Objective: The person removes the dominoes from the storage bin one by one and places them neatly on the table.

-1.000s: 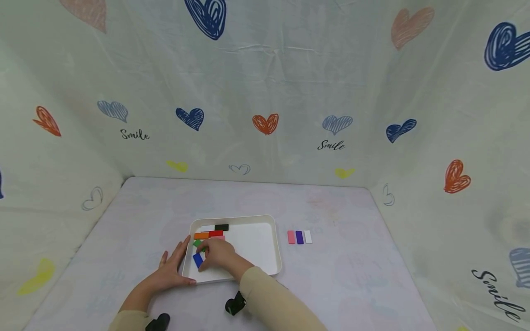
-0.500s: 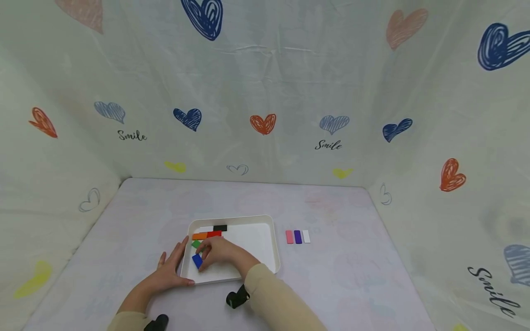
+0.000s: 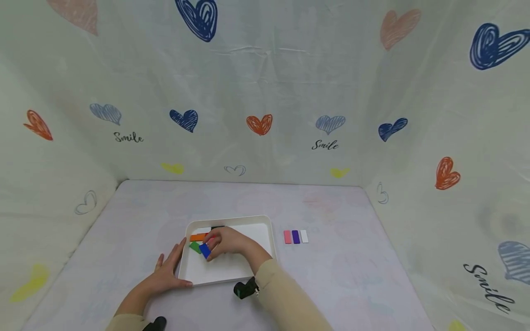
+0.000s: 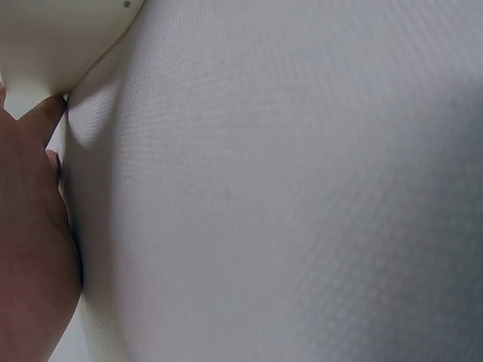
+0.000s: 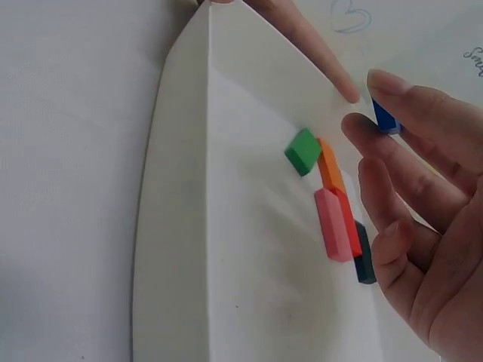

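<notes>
Between thumb and finger my right hand pinches a small blue block, raised above the white tray. Below it in the tray lie a green block, set at an angle, and an orange block. A pink block sits against a red block, with a black block behind. My left hand rests at the tray's left side, fingers extended along the rim and thumb at the near corner. Only part of that hand shows in the left wrist view.
To the right of the tray, a pink block, a purple block and a white block stand in a row on the table. A heart-printed cloth hangs behind and along both sides.
The right hand has lifted the blue block from the tray floor and carried it away from me and slightly right, close to the green block. The left hand stays at the tray's edge.
</notes>
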Available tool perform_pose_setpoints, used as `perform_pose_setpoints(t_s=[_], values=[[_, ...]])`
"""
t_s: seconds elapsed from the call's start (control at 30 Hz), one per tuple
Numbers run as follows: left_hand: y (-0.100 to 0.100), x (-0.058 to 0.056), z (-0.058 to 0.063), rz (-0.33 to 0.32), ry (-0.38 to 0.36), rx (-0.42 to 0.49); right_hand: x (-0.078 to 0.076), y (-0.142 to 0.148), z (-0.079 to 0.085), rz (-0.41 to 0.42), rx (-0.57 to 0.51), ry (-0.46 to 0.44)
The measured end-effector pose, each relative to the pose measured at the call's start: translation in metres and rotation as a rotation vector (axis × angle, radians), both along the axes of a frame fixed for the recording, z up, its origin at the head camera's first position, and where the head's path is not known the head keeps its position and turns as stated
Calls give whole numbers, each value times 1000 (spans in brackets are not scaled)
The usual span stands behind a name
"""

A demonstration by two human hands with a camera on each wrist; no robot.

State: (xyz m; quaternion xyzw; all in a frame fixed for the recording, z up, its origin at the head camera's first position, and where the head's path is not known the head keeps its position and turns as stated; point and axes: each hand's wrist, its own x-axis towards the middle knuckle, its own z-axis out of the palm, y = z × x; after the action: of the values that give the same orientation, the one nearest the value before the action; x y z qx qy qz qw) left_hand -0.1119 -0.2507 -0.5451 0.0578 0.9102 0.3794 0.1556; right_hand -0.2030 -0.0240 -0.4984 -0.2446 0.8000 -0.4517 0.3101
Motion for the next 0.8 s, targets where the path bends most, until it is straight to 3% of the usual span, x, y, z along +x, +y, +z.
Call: perform_pose_setpoints(t_s=[0.47, 0.8], values=[[3, -1, -1, 30, -40, -24, -11, 39, 10, 73, -54, -10], [2, 0, -1, 26, -30, -9, -16, 75, 19, 73, -60, 78]])
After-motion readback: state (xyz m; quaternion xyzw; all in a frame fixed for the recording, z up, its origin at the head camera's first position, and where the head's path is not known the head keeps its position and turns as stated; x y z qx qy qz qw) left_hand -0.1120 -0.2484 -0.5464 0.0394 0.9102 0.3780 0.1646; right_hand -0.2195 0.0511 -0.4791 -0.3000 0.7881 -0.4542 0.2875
